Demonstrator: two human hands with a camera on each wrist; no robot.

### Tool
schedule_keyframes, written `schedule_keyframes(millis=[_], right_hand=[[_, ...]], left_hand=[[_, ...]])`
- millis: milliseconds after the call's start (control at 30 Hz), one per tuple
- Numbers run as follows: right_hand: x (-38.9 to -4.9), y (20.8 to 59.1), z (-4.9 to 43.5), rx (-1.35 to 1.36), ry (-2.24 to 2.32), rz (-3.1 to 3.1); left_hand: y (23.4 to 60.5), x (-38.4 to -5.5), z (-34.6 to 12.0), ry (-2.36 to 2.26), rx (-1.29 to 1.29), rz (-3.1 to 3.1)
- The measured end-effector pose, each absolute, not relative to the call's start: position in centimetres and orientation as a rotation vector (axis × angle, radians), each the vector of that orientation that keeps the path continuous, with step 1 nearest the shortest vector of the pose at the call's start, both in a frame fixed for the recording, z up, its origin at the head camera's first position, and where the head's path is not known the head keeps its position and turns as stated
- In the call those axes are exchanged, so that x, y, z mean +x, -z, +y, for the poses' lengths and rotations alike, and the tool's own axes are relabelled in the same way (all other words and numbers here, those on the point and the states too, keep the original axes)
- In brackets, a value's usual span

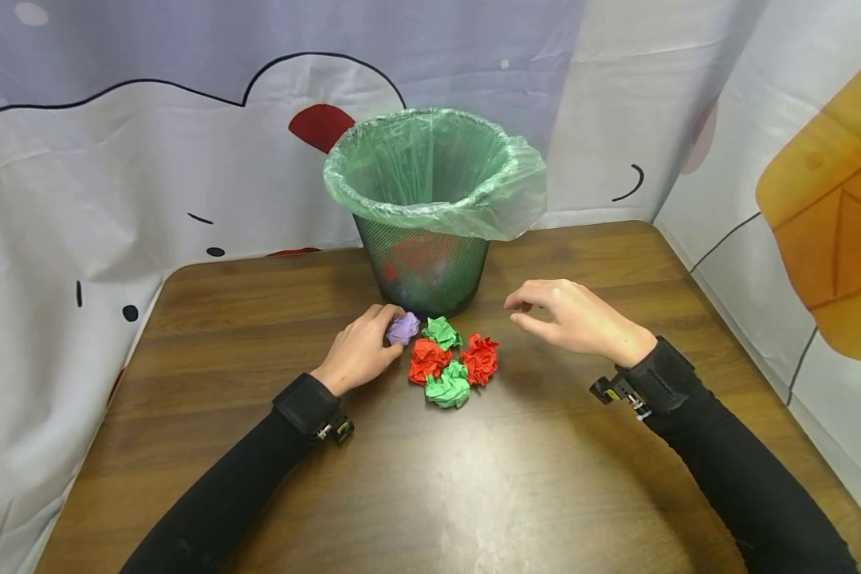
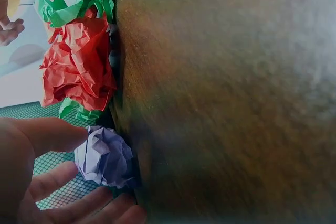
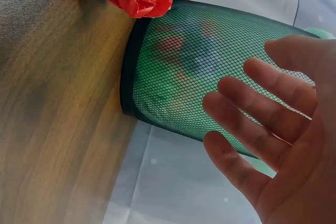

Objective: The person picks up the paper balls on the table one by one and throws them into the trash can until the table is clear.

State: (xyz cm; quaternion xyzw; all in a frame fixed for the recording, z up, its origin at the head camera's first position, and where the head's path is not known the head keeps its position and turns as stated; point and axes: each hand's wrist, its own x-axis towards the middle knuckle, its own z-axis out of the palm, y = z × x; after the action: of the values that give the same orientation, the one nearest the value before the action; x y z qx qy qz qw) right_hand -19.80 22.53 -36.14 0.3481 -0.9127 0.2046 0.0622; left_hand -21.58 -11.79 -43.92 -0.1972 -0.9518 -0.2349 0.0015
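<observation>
A crumpled purple paper ball (image 1: 403, 329) lies on the table at the foot of the bin. My left hand (image 1: 359, 347) grips it from the left, thumb on one side and fingers curved around the other; the left wrist view shows this purple ball (image 2: 105, 158) close up. To its right sit crumpled paper balls: a red one (image 1: 428, 360), another red one (image 1: 480, 359), a green one (image 1: 442, 333) and a nearer green one (image 1: 448, 386). Above the table right of this cluster, my right hand (image 1: 574, 319) holds nothing, its fingers spread and slightly bent in the right wrist view.
Behind the paper balls stands a mesh wastebasket (image 1: 430, 263) with a green plastic liner (image 1: 505, 195) folded over its rim. Red and other coloured shapes show through the mesh. A printed curtain (image 1: 151, 183) hangs behind and beside the wooden table (image 1: 373, 486).
</observation>
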Motion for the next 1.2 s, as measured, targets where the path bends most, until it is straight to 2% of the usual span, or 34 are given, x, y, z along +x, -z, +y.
schedule_keyframes(millis=[700, 1200], right_hand=[[-19.9, 36.3, 22.8, 1.025, -0.633, -2.793], [-20.0, 36.5, 22.6, 1.035, -0.642, -2.799]], left_hand=[[44.1, -21.3, -12.1, 0.854, -0.621, -2.870], [41.1, -19.6, -12.6, 0.950, -0.605, -2.643]])
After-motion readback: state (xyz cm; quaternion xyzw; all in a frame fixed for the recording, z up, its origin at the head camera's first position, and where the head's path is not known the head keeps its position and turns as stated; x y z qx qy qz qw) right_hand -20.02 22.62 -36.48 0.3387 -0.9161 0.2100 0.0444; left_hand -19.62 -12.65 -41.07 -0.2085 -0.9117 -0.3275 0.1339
